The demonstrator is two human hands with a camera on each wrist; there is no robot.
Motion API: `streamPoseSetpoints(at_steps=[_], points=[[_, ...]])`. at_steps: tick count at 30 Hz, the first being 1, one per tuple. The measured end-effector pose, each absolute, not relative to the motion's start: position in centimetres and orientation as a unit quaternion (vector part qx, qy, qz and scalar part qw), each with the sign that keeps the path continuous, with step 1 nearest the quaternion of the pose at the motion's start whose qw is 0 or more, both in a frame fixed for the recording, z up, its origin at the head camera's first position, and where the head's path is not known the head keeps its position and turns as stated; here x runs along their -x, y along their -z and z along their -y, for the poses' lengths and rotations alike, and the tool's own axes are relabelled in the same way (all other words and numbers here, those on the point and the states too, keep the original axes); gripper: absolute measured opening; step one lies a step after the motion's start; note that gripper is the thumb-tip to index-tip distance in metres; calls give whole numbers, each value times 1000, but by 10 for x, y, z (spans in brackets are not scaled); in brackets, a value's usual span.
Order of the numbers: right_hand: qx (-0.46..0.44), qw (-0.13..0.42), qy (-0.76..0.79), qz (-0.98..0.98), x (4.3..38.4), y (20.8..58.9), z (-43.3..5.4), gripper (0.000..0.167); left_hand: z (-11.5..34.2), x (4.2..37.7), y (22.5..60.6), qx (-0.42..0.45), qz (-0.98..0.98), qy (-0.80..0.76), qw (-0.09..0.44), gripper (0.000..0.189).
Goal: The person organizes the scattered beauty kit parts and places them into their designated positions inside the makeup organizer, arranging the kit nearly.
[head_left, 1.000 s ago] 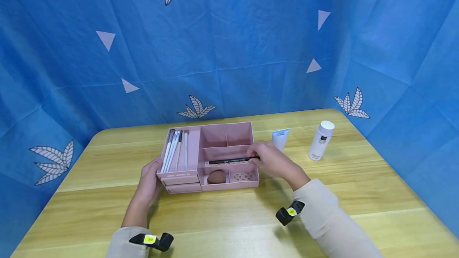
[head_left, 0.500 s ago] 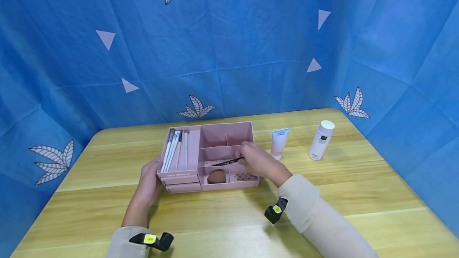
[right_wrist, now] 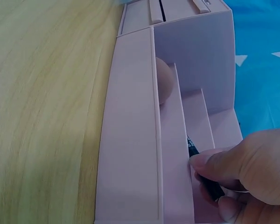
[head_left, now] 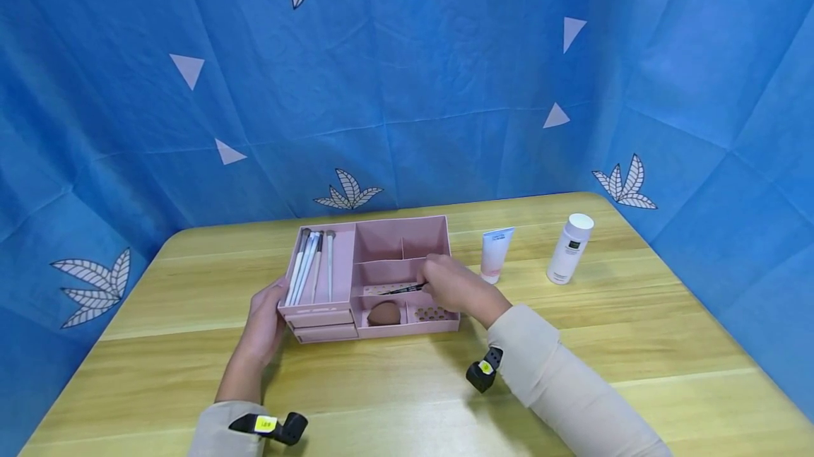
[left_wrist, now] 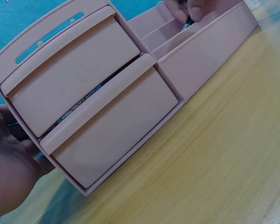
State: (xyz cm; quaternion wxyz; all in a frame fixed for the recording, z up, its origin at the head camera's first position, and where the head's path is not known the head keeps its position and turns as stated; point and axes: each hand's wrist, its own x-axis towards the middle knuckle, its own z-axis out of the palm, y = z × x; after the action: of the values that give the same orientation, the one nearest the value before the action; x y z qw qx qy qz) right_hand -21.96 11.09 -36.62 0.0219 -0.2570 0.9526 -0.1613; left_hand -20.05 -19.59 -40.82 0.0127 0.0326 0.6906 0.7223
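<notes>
A pink desktop makeup organizer (head_left: 407, 330) stands on the wooden table, drawers on its left part and open compartments on its right. My right hand (head_left: 454, 287) pinches a slim black cosmetic pencil (head_left: 403, 290) between thumb and fingers, inside the middle compartment. In the right wrist view the pencil (right_wrist: 210, 184) slants down past the divider, its far end partly hidden. Against the organizer's left side rests my left hand (head_left: 263, 319), fingers loosely bent. A brown makeup sponge (head_left: 384, 313) lies in the front compartment, beside a yellow-patterned piece (head_left: 430, 313).
Several makeup brushes (head_left: 305, 270) lie in the organizer's upper left tray. To the right stand a small white-and-pink tube (head_left: 494, 256) and a white bottle (head_left: 569, 251). A blue patterned curtain (head_left: 407, 90) hangs behind the wooden table (head_left: 381, 400).
My right hand has moved left and slightly down with the black pencil, which turned from nearly level to slanted, its left end dipping into the compartment. The left hand has stayed still.
</notes>
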Motion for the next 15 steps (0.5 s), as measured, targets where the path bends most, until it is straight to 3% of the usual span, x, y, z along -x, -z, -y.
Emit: streamPoseSetpoints(at_steps=[8, 15], points=[[275, 17, 148, -950, 220, 367, -112, 27, 197, 200, 408, -24, -691, -723, 15, 53], [282, 17, 146, -948, 221, 370, -114, 25, 196, 200, 408, -22, -695, -719, 19, 53]])
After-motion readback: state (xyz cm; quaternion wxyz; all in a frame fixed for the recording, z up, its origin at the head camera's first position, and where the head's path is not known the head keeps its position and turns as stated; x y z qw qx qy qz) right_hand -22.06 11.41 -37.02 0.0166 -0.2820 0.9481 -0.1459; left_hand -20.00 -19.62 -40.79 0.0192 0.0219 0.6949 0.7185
